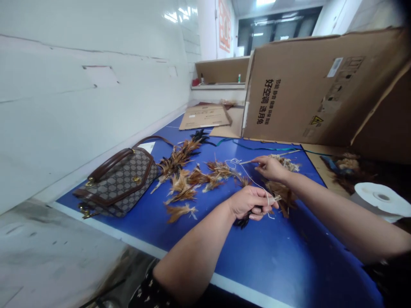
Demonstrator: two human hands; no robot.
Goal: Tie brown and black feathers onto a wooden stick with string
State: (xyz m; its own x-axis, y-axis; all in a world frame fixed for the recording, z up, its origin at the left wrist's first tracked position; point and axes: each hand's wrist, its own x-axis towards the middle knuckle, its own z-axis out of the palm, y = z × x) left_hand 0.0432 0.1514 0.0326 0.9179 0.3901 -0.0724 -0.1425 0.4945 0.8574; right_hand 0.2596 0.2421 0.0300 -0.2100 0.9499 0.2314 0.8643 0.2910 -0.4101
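My left hand is closed around a small bunch of feathers. Its pale quill ends stick out past my thumb, and dark feather tips show beneath the palm. White string crosses these fingers and runs up to a loose tangle by a thin pale stick. Farther forward, my right hand pinches that stick, fingers pointing left. Brown feathers lie under the right forearm, with cream feather pieces just behind the hand. What the palms cover is hidden.
Piles of brown feathers lie across the blue table. A patterned handbag sits at left against the wall. A large cardboard box stands behind, with flat cardboard beside it. At right are a white spool and teal ribbon.
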